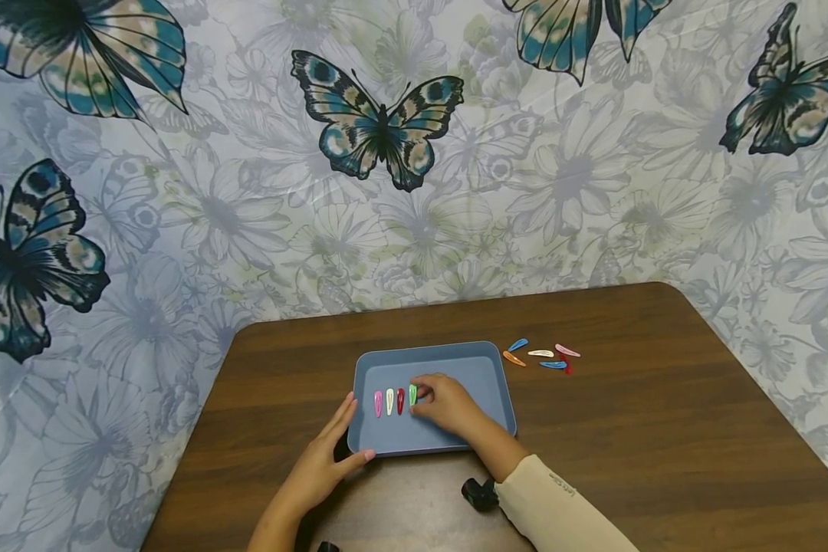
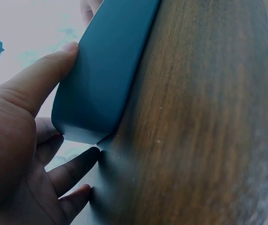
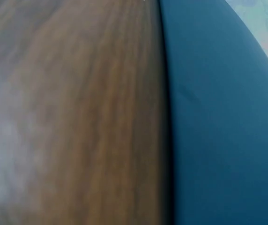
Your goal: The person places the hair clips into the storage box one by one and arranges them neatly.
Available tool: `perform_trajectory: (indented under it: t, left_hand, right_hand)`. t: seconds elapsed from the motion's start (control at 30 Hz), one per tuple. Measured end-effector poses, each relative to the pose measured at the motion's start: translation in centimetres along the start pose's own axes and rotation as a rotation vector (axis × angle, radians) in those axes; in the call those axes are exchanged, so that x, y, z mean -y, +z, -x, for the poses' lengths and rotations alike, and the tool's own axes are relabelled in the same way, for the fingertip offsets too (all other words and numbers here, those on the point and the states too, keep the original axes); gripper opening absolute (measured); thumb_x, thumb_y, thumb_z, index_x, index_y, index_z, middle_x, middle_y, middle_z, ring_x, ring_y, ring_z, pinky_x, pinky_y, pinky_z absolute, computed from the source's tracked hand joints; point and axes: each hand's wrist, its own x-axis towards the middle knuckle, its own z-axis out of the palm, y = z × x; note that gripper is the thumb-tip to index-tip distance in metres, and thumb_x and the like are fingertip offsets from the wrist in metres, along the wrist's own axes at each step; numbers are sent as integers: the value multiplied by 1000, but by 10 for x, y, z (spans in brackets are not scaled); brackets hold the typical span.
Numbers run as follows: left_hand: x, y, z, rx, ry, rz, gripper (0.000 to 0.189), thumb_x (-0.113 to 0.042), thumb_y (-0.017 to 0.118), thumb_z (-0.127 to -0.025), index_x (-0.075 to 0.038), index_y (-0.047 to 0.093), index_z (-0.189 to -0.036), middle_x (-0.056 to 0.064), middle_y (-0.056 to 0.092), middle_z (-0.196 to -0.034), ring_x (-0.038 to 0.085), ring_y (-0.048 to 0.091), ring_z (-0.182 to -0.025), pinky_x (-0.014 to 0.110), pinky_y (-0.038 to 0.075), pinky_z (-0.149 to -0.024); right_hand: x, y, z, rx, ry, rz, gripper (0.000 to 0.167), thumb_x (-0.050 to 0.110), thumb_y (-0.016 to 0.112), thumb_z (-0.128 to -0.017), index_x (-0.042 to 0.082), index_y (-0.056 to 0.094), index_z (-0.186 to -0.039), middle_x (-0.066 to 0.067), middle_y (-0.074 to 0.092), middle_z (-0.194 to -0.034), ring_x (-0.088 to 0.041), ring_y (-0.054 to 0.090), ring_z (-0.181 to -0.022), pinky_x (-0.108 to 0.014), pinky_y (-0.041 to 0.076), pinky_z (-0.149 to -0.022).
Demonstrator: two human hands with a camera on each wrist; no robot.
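A blue-grey tray (image 1: 448, 437) lies on the table. In its left half a pink hair clip (image 1: 378, 404), a cream hair clip (image 1: 389, 402) and a red hair clip (image 1: 400, 401) stand side by side in a row. My right hand (image 1: 450, 405) pinches a green hair clip (image 1: 412, 395) at the right end of that row, between thumb and fingers. With straight fingers my left hand (image 1: 317, 468) rests against the tray's front left corner. In the left wrist view its thumb (image 2: 54, 65) touches the tray's side (image 2: 103, 70). The right wrist view shows no hand.
Several loose hair clips lie on the wooden table (image 1: 628, 429) beyond the tray's right side, among them an orange clip (image 1: 514, 358) and a pink clip (image 1: 567, 350). Behind the table hangs a butterfly-patterned cloth (image 1: 414, 230). A black wrist device (image 1: 479, 494) sits by the right sleeve.
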Motion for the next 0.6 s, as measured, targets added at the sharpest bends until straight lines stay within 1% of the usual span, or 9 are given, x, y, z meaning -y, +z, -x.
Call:
perform_trajectory:
  t: [0.2,0.4,0.6]
  left_hand:
    - [0,0,-1,-7,1,0,93,-54,73,-88,-29,23,-162,-12,12,-171,28,22,-156,66,25,-119]
    - [0,1,-1,-11,8,1,94,-56,73,-87,-29,23,-162,-12,12,-171,28,22,-156,67,25,-119]
    - [-1,1,0,-12,10,2,94,-56,72,-87,-29,23,-162,-12,12,-171,29,23,-155,67,26,-118]
  right_hand:
    - [0,3,-2,-6,14,42,47,17,86,-80,5,72,-123,-3,65,-94,-8,52,-76,-23,44,-68]
    - [-1,6,-3,-12,3,93,47,19,87,-78,6,73,-121,-2,61,-90,-7,50,-75,-23,42,-69]
    - [0,7,-4,-12,1,133,47,20,88,-77,7,73,-120,-2,58,-88,-8,47,-73,-24,40,-68]
